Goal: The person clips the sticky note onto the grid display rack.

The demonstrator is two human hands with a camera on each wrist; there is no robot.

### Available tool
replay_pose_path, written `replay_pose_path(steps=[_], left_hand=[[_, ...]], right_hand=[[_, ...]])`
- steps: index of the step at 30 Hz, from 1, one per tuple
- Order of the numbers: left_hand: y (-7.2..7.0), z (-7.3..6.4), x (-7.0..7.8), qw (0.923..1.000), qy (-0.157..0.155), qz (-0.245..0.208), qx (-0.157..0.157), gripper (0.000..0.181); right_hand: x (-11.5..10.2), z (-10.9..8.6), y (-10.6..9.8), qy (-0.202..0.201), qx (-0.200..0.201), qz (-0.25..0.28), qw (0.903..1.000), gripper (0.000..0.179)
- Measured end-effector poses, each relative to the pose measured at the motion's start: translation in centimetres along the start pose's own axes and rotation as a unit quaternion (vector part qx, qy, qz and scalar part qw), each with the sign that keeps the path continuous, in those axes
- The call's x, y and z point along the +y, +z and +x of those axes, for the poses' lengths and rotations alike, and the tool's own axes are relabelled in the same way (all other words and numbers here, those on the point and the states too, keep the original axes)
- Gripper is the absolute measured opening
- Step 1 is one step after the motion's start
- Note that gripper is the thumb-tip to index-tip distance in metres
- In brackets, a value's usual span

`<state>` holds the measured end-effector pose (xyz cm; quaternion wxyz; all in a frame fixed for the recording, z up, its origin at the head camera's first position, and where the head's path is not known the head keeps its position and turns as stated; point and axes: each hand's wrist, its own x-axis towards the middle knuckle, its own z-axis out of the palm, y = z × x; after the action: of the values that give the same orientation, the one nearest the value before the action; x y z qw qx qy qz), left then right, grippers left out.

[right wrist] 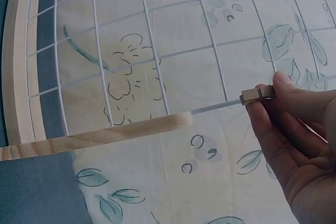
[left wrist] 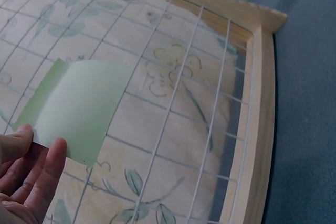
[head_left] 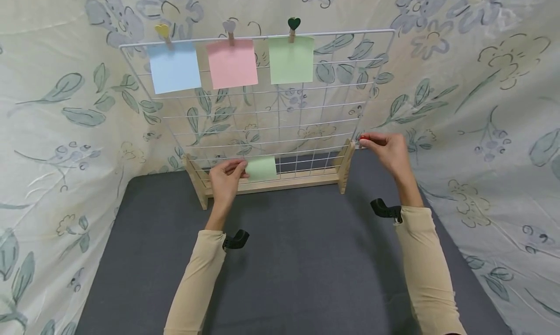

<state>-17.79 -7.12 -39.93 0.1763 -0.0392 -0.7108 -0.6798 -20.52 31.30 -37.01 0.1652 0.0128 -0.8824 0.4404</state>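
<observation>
In the head view my left hand [head_left: 225, 179] pinches a small green paper square [head_left: 261, 168] by its left edge, in front of the lower part of the white wire grid [head_left: 341, 32]. The left wrist view shows this paper [left wrist: 86, 106] slightly bent, thumb and fingers at one corner. At the grid's right side, my right hand [head_left: 389, 152] pinches a small wooden clothespin [right wrist: 252, 95] between thumb and fingers. Something red shows at those fingertips in the head view. The clothespin's tip is right at the grid's side wire, just above the wooden foot.
The grid stands upright in a wooden base [head_left: 288, 184] on a dark grey table [head_left: 297, 257]. Along its top bar hang a blue paper [head_left: 174, 68], a pink paper [head_left: 232, 64] and a green sheet [head_left: 291, 60], each under a heart-topped clothespin. Floral cloth [head_left: 472, 145] surrounds the table.
</observation>
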Motion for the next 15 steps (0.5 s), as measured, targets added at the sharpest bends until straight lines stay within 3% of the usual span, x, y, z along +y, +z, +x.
replay_pose_path(steps=[4,15], left_hand=[[0.4,0.7,-1.5,0.9999,0.009,-0.001,-0.004,0.02],[2.1,1.5,-0.2,0.9994,0.025,0.006,-0.022,0.018]], right_hand=[[-0.6,0.1,-0.1,0.009,-0.002,-0.002,1.0,0.032],[-2.7,0.7,-0.9,0.005,-0.009,0.01,0.9999,0.034]])
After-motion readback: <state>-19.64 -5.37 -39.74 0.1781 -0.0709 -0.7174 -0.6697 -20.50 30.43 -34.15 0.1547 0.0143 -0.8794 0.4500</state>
